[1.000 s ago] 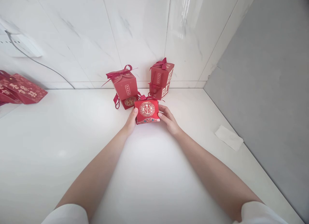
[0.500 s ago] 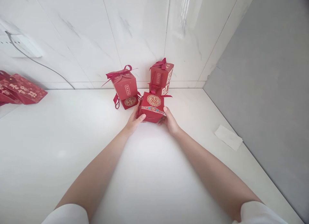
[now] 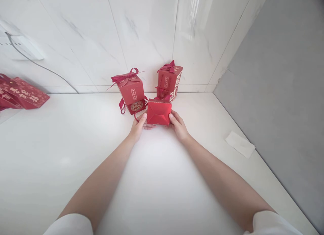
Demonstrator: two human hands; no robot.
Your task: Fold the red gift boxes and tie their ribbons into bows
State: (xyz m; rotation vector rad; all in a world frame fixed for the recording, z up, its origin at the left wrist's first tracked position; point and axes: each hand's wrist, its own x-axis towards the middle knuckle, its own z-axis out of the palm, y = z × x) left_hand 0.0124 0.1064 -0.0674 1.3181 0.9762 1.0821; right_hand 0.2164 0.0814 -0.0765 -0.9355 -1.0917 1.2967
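Note:
Between my two hands is a red gift box (image 3: 159, 113), tilted so that its plain, glossy face with folded flaps is turned up to me. My left hand (image 3: 138, 127) grips its left edge, thumb at the side and fingers reaching underneath; a red cord shows beside the thumb. On the right edge, my right hand (image 3: 178, 126) has its thumb against the face and its other fingers partly hidden behind. Just beyond, at the left, a red box with a ribbon bow (image 3: 131, 91) is stacked on another red box (image 3: 137, 107) bearing a gold round emblem.
Behind the held box, more ribboned red boxes (image 3: 167, 78) are stacked by the marble-tiled wall (image 3: 146, 32). Red bags with pale lettering (image 3: 29, 93) lie far left, below a socket (image 3: 22, 48) and grey cable (image 3: 45, 67). A folded white tissue (image 3: 240, 144) lies near the grey right-hand wall (image 3: 283, 93).
The held box has been turned over between my hands: its gold-emblem face has gone from view and the plain flapped face shows. Both hands stay on it; the other boxes have not moved.

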